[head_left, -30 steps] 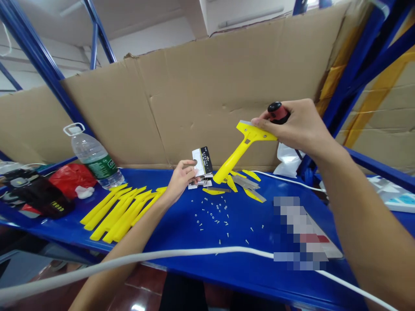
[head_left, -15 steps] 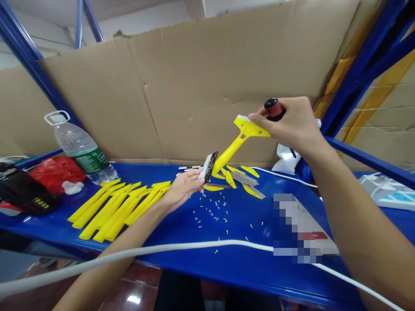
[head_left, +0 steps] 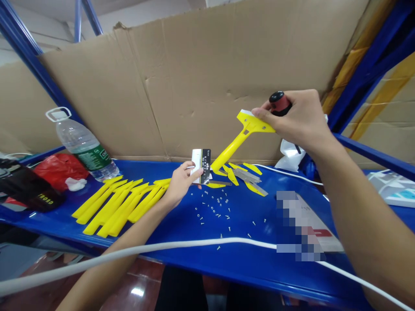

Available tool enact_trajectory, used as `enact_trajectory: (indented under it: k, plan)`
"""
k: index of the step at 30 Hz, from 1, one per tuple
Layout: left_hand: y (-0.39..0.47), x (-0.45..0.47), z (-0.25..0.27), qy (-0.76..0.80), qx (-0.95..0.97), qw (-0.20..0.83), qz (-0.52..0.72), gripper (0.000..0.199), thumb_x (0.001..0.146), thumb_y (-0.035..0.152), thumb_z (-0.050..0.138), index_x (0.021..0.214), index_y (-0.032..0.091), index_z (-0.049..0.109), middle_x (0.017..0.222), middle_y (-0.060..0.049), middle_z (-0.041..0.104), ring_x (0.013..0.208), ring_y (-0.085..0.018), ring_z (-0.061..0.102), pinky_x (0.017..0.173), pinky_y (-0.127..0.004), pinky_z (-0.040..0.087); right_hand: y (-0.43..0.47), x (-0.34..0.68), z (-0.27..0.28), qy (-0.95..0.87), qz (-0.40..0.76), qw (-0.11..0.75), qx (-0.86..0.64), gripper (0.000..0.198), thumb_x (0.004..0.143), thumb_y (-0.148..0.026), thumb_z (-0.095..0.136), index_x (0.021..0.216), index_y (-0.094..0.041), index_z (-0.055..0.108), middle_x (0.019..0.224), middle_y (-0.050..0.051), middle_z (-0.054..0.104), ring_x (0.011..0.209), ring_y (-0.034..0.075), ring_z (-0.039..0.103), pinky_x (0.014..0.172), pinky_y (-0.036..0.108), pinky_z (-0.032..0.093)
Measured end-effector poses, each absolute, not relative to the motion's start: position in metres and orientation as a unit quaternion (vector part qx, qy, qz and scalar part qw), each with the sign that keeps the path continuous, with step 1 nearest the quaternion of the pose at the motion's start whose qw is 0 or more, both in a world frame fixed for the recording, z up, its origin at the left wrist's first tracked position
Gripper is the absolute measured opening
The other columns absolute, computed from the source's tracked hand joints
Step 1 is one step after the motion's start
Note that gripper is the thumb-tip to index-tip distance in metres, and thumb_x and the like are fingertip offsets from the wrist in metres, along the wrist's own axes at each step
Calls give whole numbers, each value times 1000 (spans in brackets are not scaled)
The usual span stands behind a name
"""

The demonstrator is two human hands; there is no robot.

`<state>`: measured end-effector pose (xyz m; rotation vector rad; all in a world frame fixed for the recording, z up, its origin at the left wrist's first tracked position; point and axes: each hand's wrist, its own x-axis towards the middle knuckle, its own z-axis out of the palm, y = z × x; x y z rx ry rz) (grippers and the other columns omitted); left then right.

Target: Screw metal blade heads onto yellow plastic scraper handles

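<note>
Two hands [head_left: 181, 181] [head_left: 296, 116], scraper [head_left: 241, 136] aloft

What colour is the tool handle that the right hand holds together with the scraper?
Red with a black end cap, seen in the head view, above the yellow scraper.

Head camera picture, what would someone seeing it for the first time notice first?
Most striking is the bright yellow scraper raised above the blue table, gripped at its head by the right hand, which also holds a red and black screwdriver. Below it, the left hand pinches a small black and white blade pack. A row of yellow handles lies to the left, with tiny screws scattered mid-table.
</note>
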<state>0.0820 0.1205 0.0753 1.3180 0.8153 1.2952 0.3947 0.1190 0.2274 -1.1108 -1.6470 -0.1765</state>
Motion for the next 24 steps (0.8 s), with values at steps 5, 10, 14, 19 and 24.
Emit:
enact_trajectory:
  k: [5,10,14,19,24]
  plan:
    - [119,81,76,328,549,561,526,53,81,57,97,98,13,71,88,-6,72,70,-15,63,53,-26,58,119,399,229,-676,-85,570,-459,28,83,-39,95,78,-14,82,68,4,69,63,15,51,57,35,34]
    - [115,85,73,319,524,602,511,53,85,61,92,98,13,73,77,0,57,65,-13,51,48,-26,53,117,394,229,-683,-74,566,-456,21,85,-31,94,78,-14,83,70,5,73,64,15,53,58,35,37]
    - [111,84,73,291,539,621,488,50,90,57,90,106,13,74,75,5,43,64,-11,40,51,-24,51,117,390,228,-685,-67,561,-460,18,85,-26,93,77,-14,82,70,5,74,63,14,54,57,34,38]
    - [109,81,81,285,512,646,489,50,89,54,88,110,10,79,81,2,45,68,-12,41,53,-25,50,113,390,231,-676,-72,575,-455,19,82,-26,97,78,-14,83,70,4,72,63,13,52,57,34,37]
    - [107,82,89,245,472,703,471,54,92,60,77,110,9,79,88,-3,51,70,-14,43,56,-30,53,108,387,233,-648,-42,616,-446,15,86,-26,94,81,-17,84,64,1,65,59,12,51,52,32,33]
